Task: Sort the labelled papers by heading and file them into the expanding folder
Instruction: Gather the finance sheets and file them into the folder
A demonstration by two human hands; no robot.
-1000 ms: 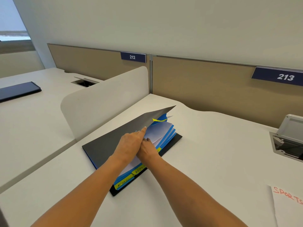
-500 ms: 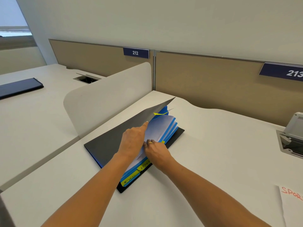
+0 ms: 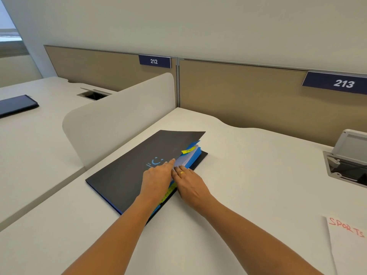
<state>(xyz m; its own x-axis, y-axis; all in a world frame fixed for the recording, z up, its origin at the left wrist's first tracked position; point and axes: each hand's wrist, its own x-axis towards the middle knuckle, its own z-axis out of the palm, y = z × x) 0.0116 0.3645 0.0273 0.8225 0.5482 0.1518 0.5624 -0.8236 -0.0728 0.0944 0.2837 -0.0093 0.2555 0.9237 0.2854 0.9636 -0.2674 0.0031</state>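
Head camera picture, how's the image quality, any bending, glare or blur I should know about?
Head view: wide-angle bending curves the partition top and stretches the forearms; lighting is soft and even, with faint shadows under the left hand and right hand; no harsh glare; the yellow tab on the expanding folder is too blurred to read, while the SPORTS paper reads clearly.

Both hands (image 3: 174, 181) rest on the nearly closed black folder (image 3: 137, 167).

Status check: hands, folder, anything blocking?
Left hand flat on black cover; right hand at the pockets' edge. Expanding folder nearly shut. SPORTS paper unfiled, right. Nothing blocking.
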